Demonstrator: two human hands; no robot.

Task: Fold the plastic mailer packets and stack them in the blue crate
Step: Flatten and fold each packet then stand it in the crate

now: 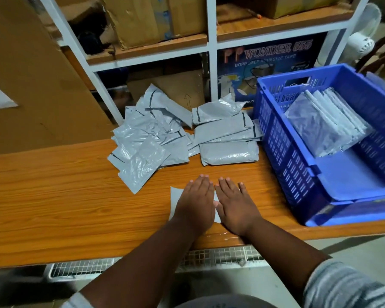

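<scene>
A grey plastic mailer packet [175, 200] lies flat on the wooden table, mostly hidden under my hands. My left hand [195, 202] and my right hand [235, 206] press on it side by side, palms down, fingers straight. Behind them lie a loose heap of grey mailers [149, 141] and a neater pile of mailers [228, 134]. The blue crate [298, 174] stands at the right with several folded packets [325, 123] leaning in its far half.
The wooden table [65, 196] runs to the left; its front edge is just below my wrists. A white shelf frame [211, 52] with cardboard boxes and a tape carton stands behind the piles. A large cardboard sheet [31, 74] leans at the left.
</scene>
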